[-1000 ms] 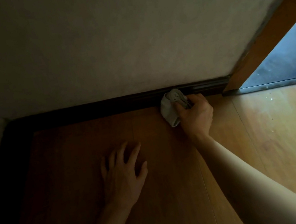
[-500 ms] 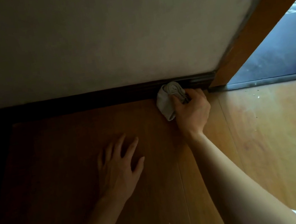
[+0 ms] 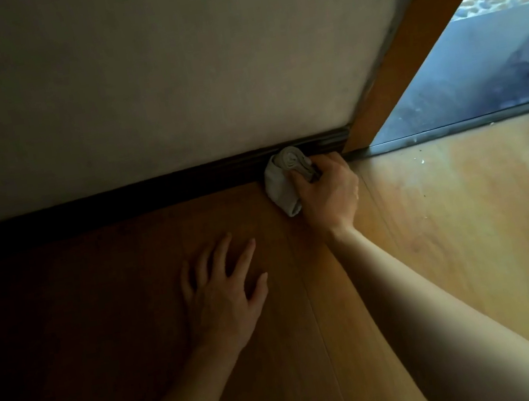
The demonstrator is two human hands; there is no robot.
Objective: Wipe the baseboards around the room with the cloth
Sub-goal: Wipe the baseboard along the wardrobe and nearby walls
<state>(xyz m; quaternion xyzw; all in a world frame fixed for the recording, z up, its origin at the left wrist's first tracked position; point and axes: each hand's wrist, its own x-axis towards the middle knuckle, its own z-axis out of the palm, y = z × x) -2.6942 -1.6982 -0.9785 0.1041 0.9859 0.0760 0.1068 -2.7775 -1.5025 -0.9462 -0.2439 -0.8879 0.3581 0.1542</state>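
Gripping w/ R hand (image 3: 327, 190) a bunched grey cloth (image 3: 283, 185), pressed vs dark baseboard (image 3: 151, 192) just ahead of knuckles. Resting L hand (image 3: 223, 297) flat, fingers spread, on wood floor (image 3: 470, 237), nearer body, apart from cloth. Pale wall (image 3: 167, 77) above. Right of R hand: wooden door frame (image 3: 405, 49) at baseboard end, dark sill (image 3: 452, 128), pale specks (image 3: 422, 161) on boards.

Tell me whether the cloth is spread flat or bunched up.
Bunched: the cloth is wadded in the right hand against the baseboard.
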